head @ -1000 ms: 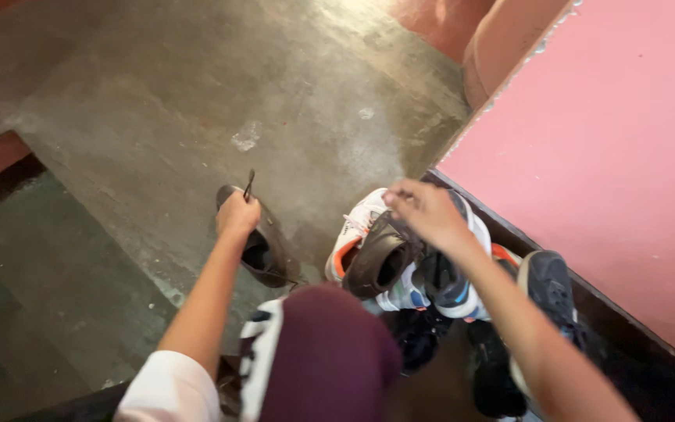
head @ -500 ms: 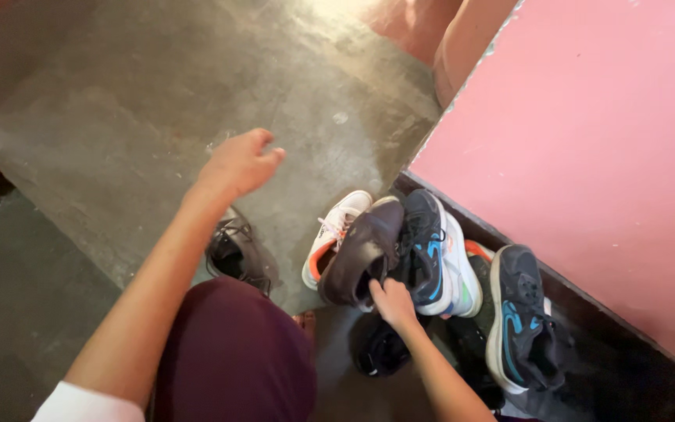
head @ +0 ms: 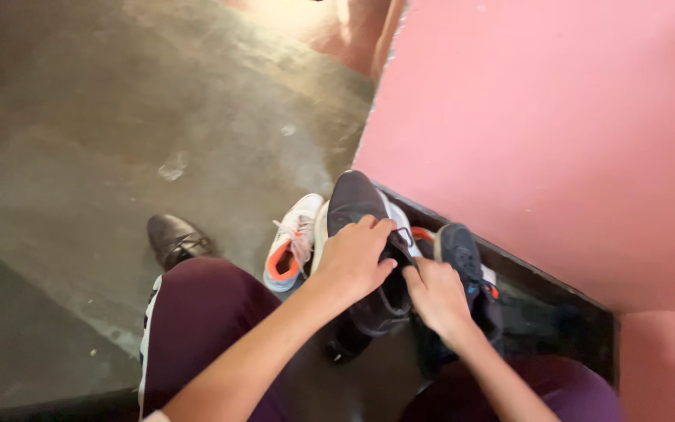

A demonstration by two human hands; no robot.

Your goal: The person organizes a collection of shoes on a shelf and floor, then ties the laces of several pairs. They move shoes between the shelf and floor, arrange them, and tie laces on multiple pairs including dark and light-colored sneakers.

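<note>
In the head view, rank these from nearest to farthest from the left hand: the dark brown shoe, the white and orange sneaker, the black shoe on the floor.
1. Dark brown shoe: under the left hand, gripped.
2. White and orange sneaker: just left of it.
3. Black shoe: farther left, alone on the concrete floor.

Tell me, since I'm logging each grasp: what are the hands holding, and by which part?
Both hands hold the dark brown shoe: the left hand lies over its upper at the opening, the right hand takes its rear edge beside the opening.
</note>
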